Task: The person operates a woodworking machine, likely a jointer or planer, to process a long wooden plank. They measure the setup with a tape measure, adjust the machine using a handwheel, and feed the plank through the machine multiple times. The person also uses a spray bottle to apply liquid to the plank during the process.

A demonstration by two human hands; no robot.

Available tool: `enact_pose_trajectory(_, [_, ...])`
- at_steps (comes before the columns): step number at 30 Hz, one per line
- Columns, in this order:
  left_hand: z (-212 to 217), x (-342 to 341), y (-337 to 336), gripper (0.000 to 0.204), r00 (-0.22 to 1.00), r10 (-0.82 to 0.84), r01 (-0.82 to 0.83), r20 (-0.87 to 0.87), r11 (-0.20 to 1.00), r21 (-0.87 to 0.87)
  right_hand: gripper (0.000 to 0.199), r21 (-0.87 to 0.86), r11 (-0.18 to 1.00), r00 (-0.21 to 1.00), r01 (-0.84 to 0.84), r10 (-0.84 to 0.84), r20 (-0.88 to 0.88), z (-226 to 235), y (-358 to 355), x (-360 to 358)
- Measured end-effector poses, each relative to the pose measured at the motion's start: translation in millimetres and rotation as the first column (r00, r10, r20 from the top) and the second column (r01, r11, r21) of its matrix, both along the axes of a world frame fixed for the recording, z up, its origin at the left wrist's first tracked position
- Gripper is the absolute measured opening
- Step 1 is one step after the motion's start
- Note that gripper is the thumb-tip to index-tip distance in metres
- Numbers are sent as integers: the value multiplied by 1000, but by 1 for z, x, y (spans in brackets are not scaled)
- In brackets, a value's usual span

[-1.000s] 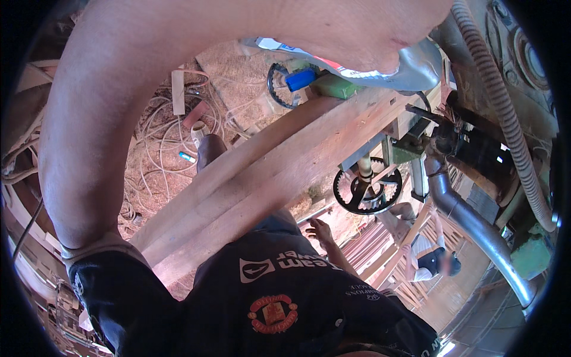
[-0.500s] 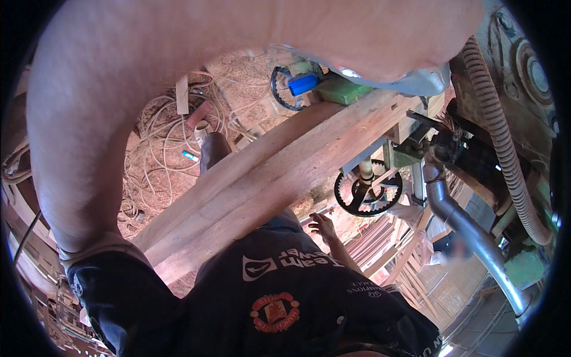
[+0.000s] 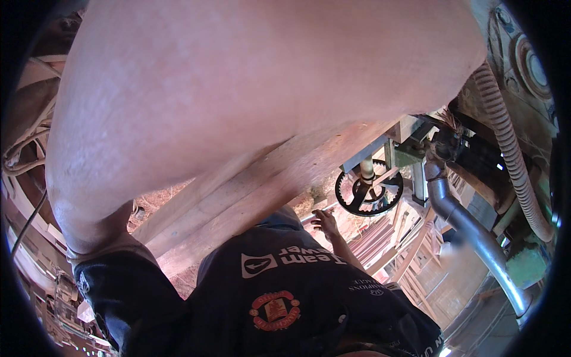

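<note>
My bare left forearm point(image 3: 256, 89), coming out of a dark sleeve at the lower left, arches very close across the top of the view. The left hand itself lies beyond what I can see. Under the forearm runs a thick wooden beam point(image 3: 250, 193), slanting from lower left to upper right, its far end covered by the arm. My right hand point(image 3: 324, 223) hangs low beside my dark shirt, fingers apart and nothing seen in them. A black toothed handwheel point(image 3: 369, 206) on a pale shaft is the nearest thing to its right.
Along the right stand a ribbed hose point(image 3: 502, 140), a bent metal pipe point(image 3: 461, 223) and dark machine parts. Stacked wooden strips point(image 3: 385, 241) lie below the handwheel. Cluttered timber and cables line the left edge.
My left forearm has come lower and closer, now covering the green block, the blue object and most of the sawdust floor with its cables. The right hand has hardly moved.
</note>
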State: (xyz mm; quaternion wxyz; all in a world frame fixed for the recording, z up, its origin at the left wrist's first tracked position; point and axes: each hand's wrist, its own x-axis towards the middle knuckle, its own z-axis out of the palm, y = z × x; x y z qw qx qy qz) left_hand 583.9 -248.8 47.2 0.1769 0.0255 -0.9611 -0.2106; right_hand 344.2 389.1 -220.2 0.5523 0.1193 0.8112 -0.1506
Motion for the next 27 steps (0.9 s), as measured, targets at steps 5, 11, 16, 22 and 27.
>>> enact_pose_trajectory(5, [-1,3,2,36,1000,-10,10,-6,1000,10,38,12,1000,1000,-16,16,5,-1,5,0])
enact_pose_trajectory(11, [-4,0,3,37,999,-37,38,-23,999,24,37,21,998,998,-56,57,-20,0,4,-2])
enact_pose_trajectory(16, [2,-16,0,38,996,-79,79,-33,997,7,38,4,1000,1000,-7,8,-30,0,-1,-2])
enact_pose_trajectory(22, [7,-38,-6,39,994,-92,91,-54,996,-22,42,2,1000,999,-23,23,-29,1,1,-4])
enact_pose_trajectory(27, [7,-43,-5,40,994,-97,96,-58,995,-23,42,-1,999,998,-54,54,-19,4,6,-2])
